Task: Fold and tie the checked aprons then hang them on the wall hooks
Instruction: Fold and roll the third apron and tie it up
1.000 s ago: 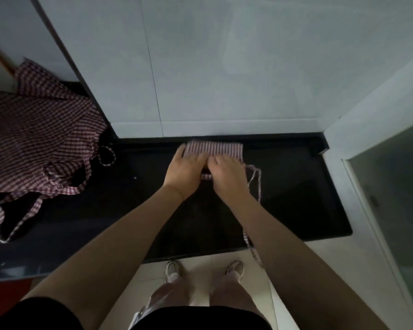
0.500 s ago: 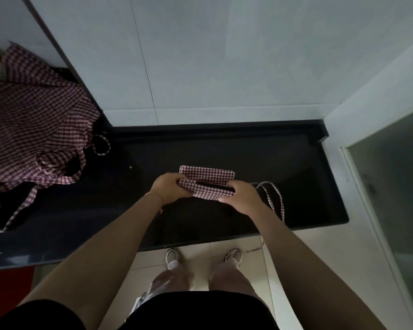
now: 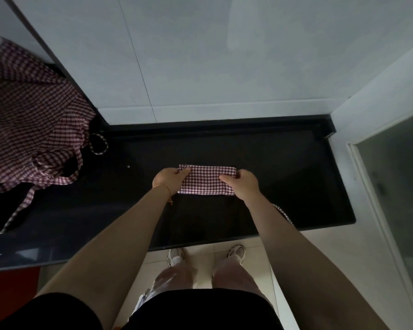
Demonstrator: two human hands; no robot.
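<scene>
A small folded red-and-white checked apron (image 3: 206, 179) lies as a flat rectangle over the middle of the black counter (image 3: 284, 177). My left hand (image 3: 168, 181) pinches its left end, thumb on top. Its right end is gripped by my right hand (image 3: 242, 184), thumb on top as well. One of its straps (image 3: 283, 213) trails out behind my right forearm toward the counter's front edge. A second checked apron (image 3: 29, 125) lies unfolded and rumpled at the far left, its straps (image 3: 12, 215) looping over the counter.
White tiled wall (image 3: 200, 55) rises behind the counter, with a white corner and a glass panel (image 3: 398, 198) to the right. The counter's front edge runs just above my feet on the pale floor (image 3: 205, 253).
The folded apron was pulled from the back wall toward me, lifted and turned over; now it is held flat at both ends lower on the counter.
</scene>
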